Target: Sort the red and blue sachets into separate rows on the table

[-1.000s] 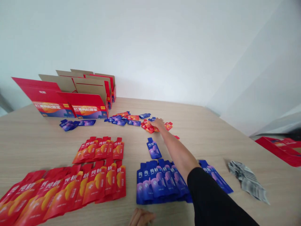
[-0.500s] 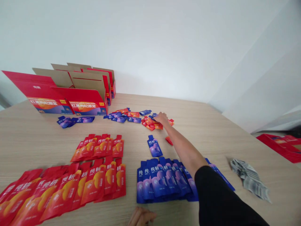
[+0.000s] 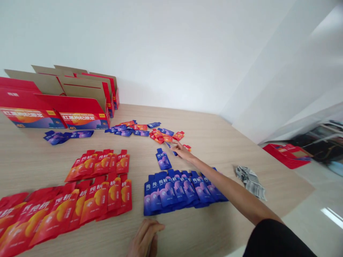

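Out over the table, my right hand (image 3: 182, 151) is closed on a small blue pouch (image 3: 170, 147), which tilts down from its fingertips. Just beyond it lies a loose pile of red pouches (image 3: 160, 135) with some blue ones. One blue pouch (image 3: 163, 159) lies alone, left of and nearer than that hand. Below my right forearm spreads an overlapping row of blue pouches (image 3: 167, 191). Near the bottom edge, my left hand (image 3: 146, 235) rests with loosely bent fingers, thumb apart, and nothing visible in it. The nearest pouches to it are the blue row.
Overlapping red pouches (image 3: 95, 200) fill the left front, with a second red group (image 3: 103, 162) behind. Open red cartons (image 3: 84, 116) stand at the back left by the wall. A crumpled striped piece (image 3: 250, 182) lies at right. Beyond the table edge is a red box (image 3: 285, 153).
My right hand has drawn back from the pile towards me, now with a blue pouch in it. The view has swung right. My left hand shows more fully.
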### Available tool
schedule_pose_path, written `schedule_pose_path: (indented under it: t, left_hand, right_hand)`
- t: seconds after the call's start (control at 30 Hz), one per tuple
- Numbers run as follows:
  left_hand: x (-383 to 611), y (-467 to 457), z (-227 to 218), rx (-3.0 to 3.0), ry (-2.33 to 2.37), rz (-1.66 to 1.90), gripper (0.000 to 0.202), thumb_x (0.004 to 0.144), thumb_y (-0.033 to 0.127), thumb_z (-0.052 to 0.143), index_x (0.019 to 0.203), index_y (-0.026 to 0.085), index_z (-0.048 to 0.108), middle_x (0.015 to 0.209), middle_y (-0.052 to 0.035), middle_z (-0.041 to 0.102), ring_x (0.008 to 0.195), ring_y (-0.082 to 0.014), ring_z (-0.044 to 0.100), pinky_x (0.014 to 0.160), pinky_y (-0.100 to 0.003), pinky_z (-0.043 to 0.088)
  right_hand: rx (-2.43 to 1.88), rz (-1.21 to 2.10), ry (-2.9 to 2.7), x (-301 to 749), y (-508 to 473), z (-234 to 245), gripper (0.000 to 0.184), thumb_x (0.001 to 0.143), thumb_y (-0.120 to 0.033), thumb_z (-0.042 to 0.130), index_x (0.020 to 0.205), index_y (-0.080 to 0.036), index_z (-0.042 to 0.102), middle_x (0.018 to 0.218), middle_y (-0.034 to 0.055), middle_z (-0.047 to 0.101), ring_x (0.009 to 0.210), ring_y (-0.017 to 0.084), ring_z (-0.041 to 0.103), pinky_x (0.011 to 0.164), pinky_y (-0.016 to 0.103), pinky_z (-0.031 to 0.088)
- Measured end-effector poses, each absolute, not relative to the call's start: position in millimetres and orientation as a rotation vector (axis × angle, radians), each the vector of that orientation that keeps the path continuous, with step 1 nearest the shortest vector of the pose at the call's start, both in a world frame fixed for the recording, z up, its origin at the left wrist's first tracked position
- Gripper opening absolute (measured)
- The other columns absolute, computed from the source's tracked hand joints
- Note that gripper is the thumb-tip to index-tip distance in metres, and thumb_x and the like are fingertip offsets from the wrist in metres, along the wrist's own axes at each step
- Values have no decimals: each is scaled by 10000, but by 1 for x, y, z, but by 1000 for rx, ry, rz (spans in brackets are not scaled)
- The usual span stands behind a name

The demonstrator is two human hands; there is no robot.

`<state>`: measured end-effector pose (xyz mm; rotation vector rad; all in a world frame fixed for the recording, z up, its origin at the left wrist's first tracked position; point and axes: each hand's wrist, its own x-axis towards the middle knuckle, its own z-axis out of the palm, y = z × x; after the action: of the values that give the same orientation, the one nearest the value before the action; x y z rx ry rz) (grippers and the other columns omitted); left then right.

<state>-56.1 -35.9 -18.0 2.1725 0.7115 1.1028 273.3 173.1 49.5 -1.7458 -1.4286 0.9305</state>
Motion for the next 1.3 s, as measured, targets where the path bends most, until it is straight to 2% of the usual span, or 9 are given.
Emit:
schedule_pose_path:
  t: [0.17, 0.3, 0.47, 0.63, 0.73, 0.87, 1.13, 1.3]
  left_hand:
    - [-60, -35, -12, 2146, 730, 1077, 279, 1045, 166, 472, 1206, 286, 665, 1060, -41, 749, 984, -142, 748, 897, -189, 593]
    - [-57, -39, -13, 2091, 803, 1077, 264, 1082, 276, 453, 1151, 274, 708, 1054, -59, 750, 986, -156, 744, 900, -213, 603]
    - [-57, -40, -12, 2058, 826, 1047, 298, 1091, 326, 438, 1124, 252, 725, 1056, -75, 756, 990, -168, 750, 901, -227, 608]
    - [-58, -40, -11, 2059, 819, 1034, 291, 1095, 297, 422, 1161, 255, 703, 1075, -73, 741, 1005, -159, 739, 912, -228, 599]
    - [-58, -39, -11, 2075, 802, 1032, 277, 1091, 277, 429, 1171, 260, 694, 1077, -68, 736, 1013, -157, 735, 914, -231, 597]
    - [-60, -38, -11, 2093, 777, 1022, 262, 1078, 258, 448, 1157, 262, 697, 1077, -66, 742, 1008, -160, 738, 907, -227, 602]
    - [-56, -44, -14, 2066, 849, 997, 317, 1093, 248, 372, 1144, 249, 685, 1098, -86, 715, 1055, -168, 708, 961, -265, 578]
    - [-57, -43, -14, 2108, 753, 987, 295, 1048, 163, 418, 1159, 262, 673, 1092, -67, 715, 1032, -155, 717, 922, -230, 581]
  right_hand:
    - [-1842, 796, -1612, 280, 154, 45, 516, 943, -362, 668, 1430, -233, 554, 1042, 46, 691, 968, 215, 679, 883, 352, 548]
    - [-1951, 564, -1762, 290, 139, 43, 550, 938, -362, 686, 1435, -184, 535, 1225, 111, 687, 1112, 254, 671, 1018, 399, 514]
    - [-2206, 336, -1818, 295, 129, 44, 617, 939, -370, 685, 1487, -163, 493, 1483, 174, 569, 1358, 287, 570, 1142, 397, 436]
    - [-2390, 301, -1834, 277, 132, 48, 692, 918, -511, 716, 1503, -205, 508, 1472, 172, 581, 1342, 320, 592, 1079, 389, 482]
    - [-2422, 309, -1843, 265, 139, 49, 635, 960, -574, 649, 1468, -206, 548, 1426, 173, 618, 1287, 317, 633, 1027, 370, 504]
    - [-2412, 334, -1873, 257, 146, 45, 553, 1008, -577, 576, 1409, -197, 587, 1361, 159, 669, 1227, 302, 670, 988, 353, 511]
    - [-2450, 350, -1871, 245, 151, 48, 599, 1003, -592, 577, 1452, -197, 543, 1349, 163, 689, 1228, 326, 680, 929, 354, 531]
    - [-2411, 325, -1942, 244, 153, 50, 605, 991, -610, 588, 1439, -205, 543, 1336, 149, 709, 1236, 331, 678, 919, 368, 539]
